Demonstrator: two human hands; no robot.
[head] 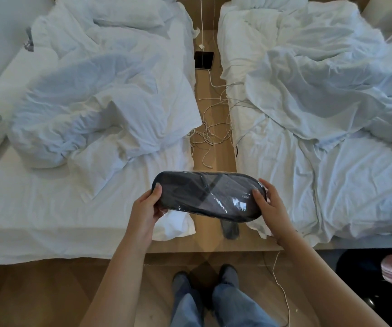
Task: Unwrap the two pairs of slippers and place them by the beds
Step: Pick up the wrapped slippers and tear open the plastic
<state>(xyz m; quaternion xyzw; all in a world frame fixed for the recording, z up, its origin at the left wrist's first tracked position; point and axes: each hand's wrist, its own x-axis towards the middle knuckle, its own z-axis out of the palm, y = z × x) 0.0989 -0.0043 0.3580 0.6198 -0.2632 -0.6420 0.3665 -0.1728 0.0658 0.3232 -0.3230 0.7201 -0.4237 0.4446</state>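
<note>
Clear plastic wrapper (pixel 216 197) encloses dark slippers (pixel 190 192); a small mark on it is unreadable. Left hand (pixel 146 212) and right hand (pixel 269 204) each hold a pinching grip on one end, package held level above the floor gap between the two beds (pixel 48 208).

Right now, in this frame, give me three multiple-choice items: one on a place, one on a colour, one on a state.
1. Where does the tablet lie?
A. on the left bed
B. on the floor between the beds
C. in the left hand

2. What colour are the wrapped slippers?
A. dark grey
B. white
C. red

3. What state is the slippers' plastic wrap in?
A. removed and on the floor
B. torn in half
C. still around them

Answers:
1 B: it rests on the wooden strip between the left bed and the right bed.
2 A: dark fabric shows through the clear film.
3 C: glossy film covers the pair, held by the left hand and right hand.
</note>
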